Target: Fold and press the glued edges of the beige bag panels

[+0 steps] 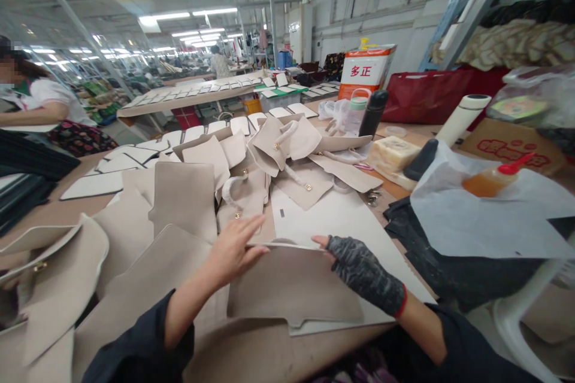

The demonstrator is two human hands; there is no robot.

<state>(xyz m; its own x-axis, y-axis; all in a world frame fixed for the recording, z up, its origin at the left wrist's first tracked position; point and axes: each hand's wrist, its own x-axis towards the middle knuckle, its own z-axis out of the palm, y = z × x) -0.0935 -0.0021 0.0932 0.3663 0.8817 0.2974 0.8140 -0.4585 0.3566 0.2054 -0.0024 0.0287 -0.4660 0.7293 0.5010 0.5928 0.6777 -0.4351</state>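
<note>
Flat and open, my left hand (233, 251) lays its fingers on the top edge of the beige panel (294, 290). My gloved right hand (359, 269) meets the same edge, though I cannot tell whether it pinches or only rests. Steadying both ends, I judge, holds the piece level. It lies at the near edge of the worktop (45, 215), over a white sheet (332, 215): matte, smooth, stiff-looking, with a notched lower edge.

Bright overhead tubes, warped blurry edges
</note>
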